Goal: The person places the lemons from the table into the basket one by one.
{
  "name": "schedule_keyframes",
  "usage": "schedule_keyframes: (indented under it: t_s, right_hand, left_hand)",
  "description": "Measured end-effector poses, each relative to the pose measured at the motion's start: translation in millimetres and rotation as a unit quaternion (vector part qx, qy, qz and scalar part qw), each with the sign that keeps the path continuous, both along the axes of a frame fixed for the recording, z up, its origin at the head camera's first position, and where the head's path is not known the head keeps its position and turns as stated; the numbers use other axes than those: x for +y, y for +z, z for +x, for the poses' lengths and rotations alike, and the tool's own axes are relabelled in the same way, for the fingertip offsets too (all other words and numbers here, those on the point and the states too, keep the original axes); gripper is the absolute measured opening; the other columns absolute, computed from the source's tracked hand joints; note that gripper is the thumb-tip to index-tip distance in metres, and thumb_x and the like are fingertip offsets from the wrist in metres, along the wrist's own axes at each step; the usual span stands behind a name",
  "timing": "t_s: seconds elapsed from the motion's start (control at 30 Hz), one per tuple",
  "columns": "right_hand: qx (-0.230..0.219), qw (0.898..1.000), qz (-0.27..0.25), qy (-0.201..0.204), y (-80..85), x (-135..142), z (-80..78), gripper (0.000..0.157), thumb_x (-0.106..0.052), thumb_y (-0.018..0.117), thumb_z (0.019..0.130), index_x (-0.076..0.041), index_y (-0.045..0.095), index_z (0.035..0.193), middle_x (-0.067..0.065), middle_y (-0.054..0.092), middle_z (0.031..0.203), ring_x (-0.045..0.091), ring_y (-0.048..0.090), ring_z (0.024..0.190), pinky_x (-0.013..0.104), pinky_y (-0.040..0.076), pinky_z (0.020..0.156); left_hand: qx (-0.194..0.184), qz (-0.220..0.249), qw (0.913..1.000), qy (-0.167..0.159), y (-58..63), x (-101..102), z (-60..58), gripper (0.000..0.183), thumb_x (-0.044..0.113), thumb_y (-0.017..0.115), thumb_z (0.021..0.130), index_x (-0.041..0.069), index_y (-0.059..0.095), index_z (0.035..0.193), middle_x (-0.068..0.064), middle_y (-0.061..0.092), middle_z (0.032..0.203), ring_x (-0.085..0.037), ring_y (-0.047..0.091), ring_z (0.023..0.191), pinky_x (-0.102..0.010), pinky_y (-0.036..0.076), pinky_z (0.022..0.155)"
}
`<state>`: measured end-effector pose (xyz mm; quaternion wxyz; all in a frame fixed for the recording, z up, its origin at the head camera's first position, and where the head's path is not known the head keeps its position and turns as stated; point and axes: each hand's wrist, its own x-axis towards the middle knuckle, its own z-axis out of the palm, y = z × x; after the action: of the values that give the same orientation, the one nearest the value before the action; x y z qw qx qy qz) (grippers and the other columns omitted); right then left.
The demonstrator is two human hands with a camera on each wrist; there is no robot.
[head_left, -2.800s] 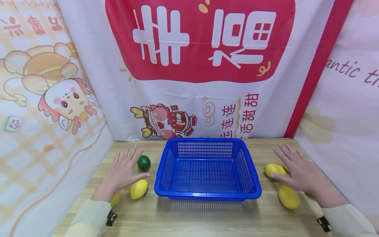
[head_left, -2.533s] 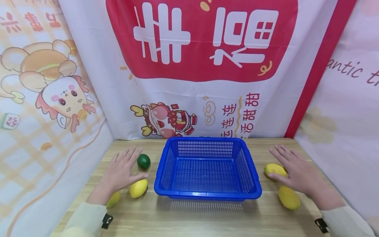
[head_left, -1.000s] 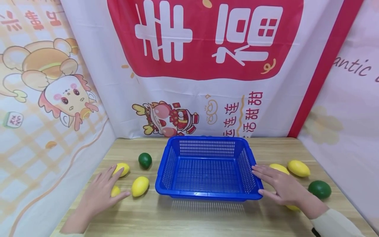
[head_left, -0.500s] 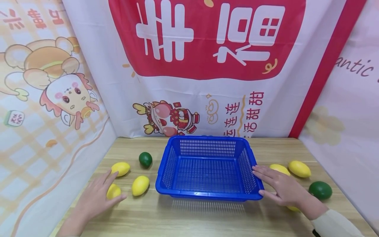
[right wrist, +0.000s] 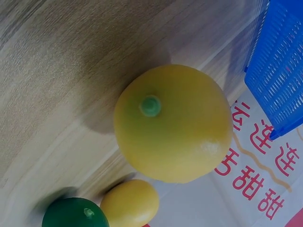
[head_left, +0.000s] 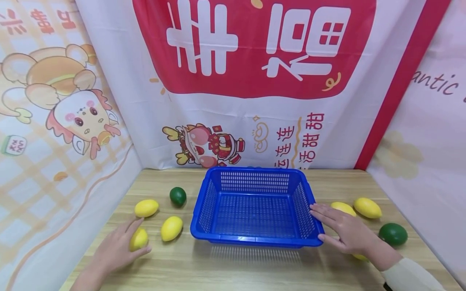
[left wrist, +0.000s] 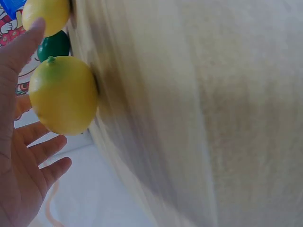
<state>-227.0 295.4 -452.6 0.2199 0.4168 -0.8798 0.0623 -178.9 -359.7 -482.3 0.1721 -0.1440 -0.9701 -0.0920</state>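
In the head view my left hand (head_left: 115, 247) is spread beside a yellow lemon (head_left: 139, 239), thumb on one side and fingers on the other. The left wrist view shows that lemon (left wrist: 64, 94) within the loosely parted fingers; whether they touch it, I cannot tell. My right hand (head_left: 346, 229) rests with straight fingers on the right rim of a blue plastic basket (head_left: 255, 239), thumb near its front corner. Beneath the right hand, a lemon (right wrist: 174, 124) fills the middle of the right wrist view; the hand itself is out of that view.
Left of the basket lie two more lemons, one lemon (head_left: 147, 208) behind the other lemon (head_left: 172, 228), and a dark green lime-like fruit (head_left: 178, 196). To the right are a lemon (head_left: 367, 207), a partly covered lemon (head_left: 343, 208) and another green fruit (head_left: 393, 234). Printed cloth walls (head_left: 251, 109) enclose the table.
My right hand has come from above the right-hand fruit to the basket's rim and stays there. The left hand has moved back toward me, down to the nearest left lemon.
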Motion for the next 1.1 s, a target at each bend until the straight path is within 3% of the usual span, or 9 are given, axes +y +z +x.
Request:
schedule_keyframes:
  t_s: [0.17,0.4,0.63,0.9,1.1]
  right_hand:
    - [0.0,1.0,-0.003,-0.002,-0.9,-0.6,1.1,0.059,-0.04,0.071,0.086,-0.01,0.059,0.135,0.003,0.053,0.141,0.024,0.052,0.126,0.019,0.018,0.107]
    - [-0.001,1.0,0.001,-0.009,-1.0,-1.3,2.0,0.059,-0.04,0.071,0.086,-0.01,0.058,0.135,0.002,0.053,0.141,0.024,0.052,0.126,0.029,0.033,0.104]
    - [-0.006,1.0,-0.005,0.0,0.0,-2.2,1.8,0.058,-0.038,0.071,0.086,-0.008,0.059,0.134,0.005,0.054,0.14,0.026,0.052,0.125,0.014,0.013,0.109]
    - [-0.007,1.0,-0.002,-0.01,-0.8,-2.2,2.2,0.06,-0.04,0.07,0.086,-0.009,0.059,0.135,0.003,0.053,0.141,0.025,0.051,0.127,0.014,0.011,0.109]
    - [-0.006,1.0,-0.013,0.008,-2.4,-0.9,0.6,0.059,-0.038,0.07,0.086,-0.007,0.058,0.135,0.006,0.053,0.141,0.027,0.051,0.126,0.011,0.01,0.11]
  left_hand:
    - [-0.034,0.012,0.9994,0.005,-5.9,-3.0,0.7,0.096,0.051,0.084,0.067,0.0,0.047,0.139,-0.032,0.048,0.133,-0.052,0.05,0.114,-0.067,0.042,0.09]
    - [-0.045,0.022,0.9987,0.001,-12.5,-5.4,0.5,0.091,0.035,0.088,0.066,0.001,0.047,0.14,-0.031,0.046,0.135,-0.051,0.048,0.116,-0.067,0.041,0.091]
    - [-0.045,0.02,0.9988,-0.005,-15.4,-4.6,-2.2,0.084,0.025,0.087,0.068,0.001,0.047,0.139,-0.031,0.046,0.134,-0.051,0.048,0.116,-0.066,0.042,0.091]
    - [-0.068,0.03,0.9973,0.002,-16.5,-3.3,-4.1,0.081,0.019,0.085,0.072,0.001,0.046,0.14,-0.031,0.044,0.137,-0.051,0.045,0.119,-0.067,0.04,0.093]
    - [-0.066,0.039,0.9971,0.002,-16.7,-1.8,-2.9,0.078,0.016,0.084,0.072,0.001,0.047,0.138,-0.029,0.045,0.135,-0.05,0.046,0.119,-0.066,0.041,0.093]
